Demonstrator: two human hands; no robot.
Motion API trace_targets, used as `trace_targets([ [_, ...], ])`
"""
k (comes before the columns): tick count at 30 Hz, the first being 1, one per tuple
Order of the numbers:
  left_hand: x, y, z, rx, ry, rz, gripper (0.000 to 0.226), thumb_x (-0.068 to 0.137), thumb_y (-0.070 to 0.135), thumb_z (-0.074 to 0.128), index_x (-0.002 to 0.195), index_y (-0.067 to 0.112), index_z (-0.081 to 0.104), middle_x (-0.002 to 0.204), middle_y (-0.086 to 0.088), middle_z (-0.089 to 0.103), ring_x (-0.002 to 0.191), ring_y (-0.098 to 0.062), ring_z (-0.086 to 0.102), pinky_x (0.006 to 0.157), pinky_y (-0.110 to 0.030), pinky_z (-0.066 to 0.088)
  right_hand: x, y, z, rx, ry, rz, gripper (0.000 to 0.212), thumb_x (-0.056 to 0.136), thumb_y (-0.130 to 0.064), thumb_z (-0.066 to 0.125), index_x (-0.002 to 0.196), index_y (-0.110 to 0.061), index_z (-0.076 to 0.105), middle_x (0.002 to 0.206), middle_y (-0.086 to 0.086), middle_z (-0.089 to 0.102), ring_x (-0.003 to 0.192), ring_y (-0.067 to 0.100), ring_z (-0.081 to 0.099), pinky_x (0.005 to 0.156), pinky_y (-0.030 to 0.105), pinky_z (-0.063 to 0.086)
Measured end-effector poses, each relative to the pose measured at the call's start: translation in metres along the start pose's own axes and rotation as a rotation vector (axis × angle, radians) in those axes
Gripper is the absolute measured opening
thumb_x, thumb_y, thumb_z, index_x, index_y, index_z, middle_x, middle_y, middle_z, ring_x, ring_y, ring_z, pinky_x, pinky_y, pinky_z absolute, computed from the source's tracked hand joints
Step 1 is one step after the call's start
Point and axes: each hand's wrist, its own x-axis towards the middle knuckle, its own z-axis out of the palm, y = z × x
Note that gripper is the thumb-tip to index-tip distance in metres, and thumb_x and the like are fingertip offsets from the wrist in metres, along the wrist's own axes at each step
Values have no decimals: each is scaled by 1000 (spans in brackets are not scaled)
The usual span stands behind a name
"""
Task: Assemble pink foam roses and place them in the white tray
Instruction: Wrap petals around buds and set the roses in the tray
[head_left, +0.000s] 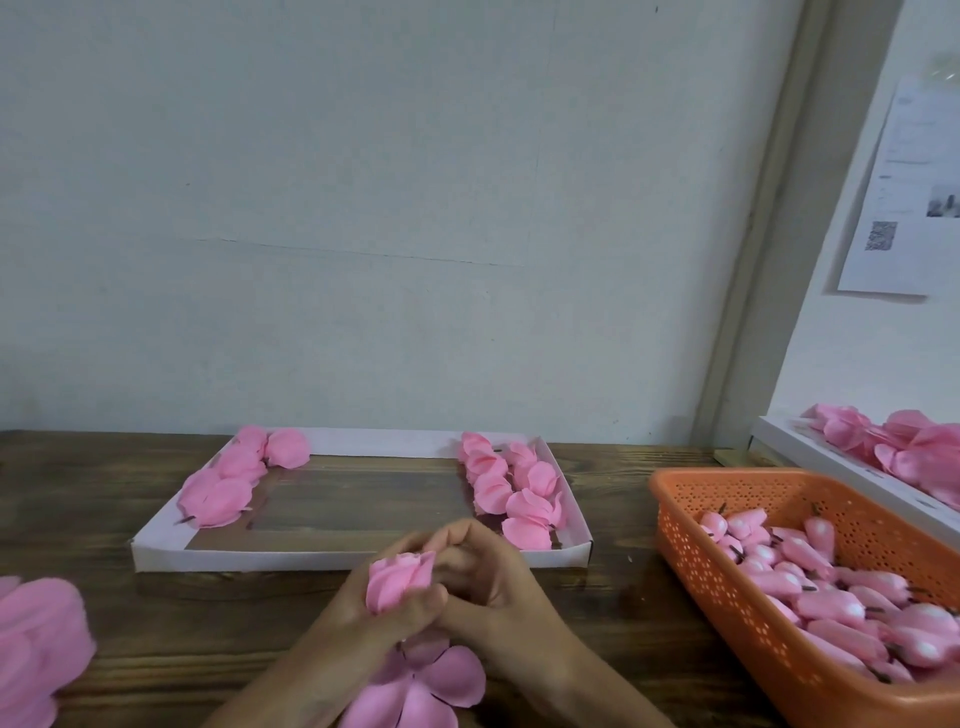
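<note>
Seemingly left hand (376, 621) and right hand (496, 574) clasp rose (401, 578)

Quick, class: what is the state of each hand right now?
Left hand: closed round the pink foam rose.
Right hand: fingers curled, pinching the same rose.

We saw a brown wooden desk (78, 519) with dark lines in it. Behind it stood a pale wall (363, 208). On the right, a grey post (774, 260) ran up, and a printed paper (904, 197) with small pictures hung just to its right.
</note>
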Motion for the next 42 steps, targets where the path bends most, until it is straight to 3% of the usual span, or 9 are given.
trace_targets([
  [4, 2, 8, 2, -229, -124, -133, 46, 93, 49, 72, 118, 10, 72, 107, -5, 79, 92, -14, 72, 73, -27, 55, 0, -4, 1, 0, 30, 28, 21, 89, -2, 77, 100, -17, 67, 108, 17, 74, 96, 28, 68, 77, 34, 59],
  [11, 7, 13, 9, -363, -139, -77, 68, 91, 56, 72, 145, 18, 56, 146, -21, 58, 135, -33, 58, 86, -42, 55, 0, -4, 4, 8, 66, -35, 26, 90, -11, 82, 100, -5, 59, 122, 14, 69, 99, 32, 66, 79, 42, 59],
  [14, 1, 19, 15, -368, -21, -83, 58, 94, 52, 70, 136, 14, 63, 133, -22, 67, 124, -31, 66, 85, -38, 56, 0, -1, 6, 60, 96, -43, 27, 92, -2, 77, 97, 5, 51, 126, 19, 67, 101, 38, 64, 85, 58, 52],
  [17, 0, 9, 14, -311, 208, -104, 56, 65, 45, 81, 110, 14, 71, 97, -2, 82, 90, -16, 79, 66, -26, 62, 0, 1, 13, 103, 94, -77, 9, 93, 8, 69, 97, 4, 62, 127, 21, 67, 99, 34, 66, 82, 43, 58],
  [20, 9, 13, 17, -178, 305, -29, 12, 87, 25, 76, 80, 32, 81, 79, -6, 80, 85, -38, 73, 66, -19, 59, -2, 2, 19, 143, 87, -58, 21, 88, 16, 69, 93, -3, 71, 111, 18, 75, 93, 24, 73, 82, 33, 59],
  [23, 10, 16, 18, -343, 211, 59, 10, 83, 14, 80, 89, 15, 73, 108, -25, 75, 106, -47, 67, 94, -41, 56, -4, 3, 21, 135, 85, -28, 35, 81, 21, 72, 90, -13, 71, 101, 11, 80, 94, 18, 76, 82, 28, 59],
  [28, 3, 15, 13, -343, 208, 73, 57, 50, 44, 103, 76, 15, 62, 82, -15, 61, 77, -23, 63, 62, -27, 54, -5, 8, 25, 69, 179, -49, 41, 74, 22, 76, 97, -2, 52, 107, 19, 76, 97, 26, 75, 74, 28, 59],
  [36, -1, 20, 18, -400, 238, 10, 29, 72, 6, 86, 78, 13, 59, 85, -21, 58, 76, -27, 62, 61, -30, 56, -8, 9, 36, 50, 216, -50, 36, 77, 10, 75, 104, 0, 52, 106, 16, 78, 96, 23, 72, 83, 30, 58],
  [42, -1, 26, 17, -506, 133, 4, 21, 78, 7, 73, 93, 2, 59, 129, -25, 69, 118, -39, 68, 79, -36, 61, -9, 9, 35, 115, 142, 40, 26, 90, 17, 60, 110, 4, 49, 113, 19, 77, 110, 27, 73, 98, 38, 56],
])
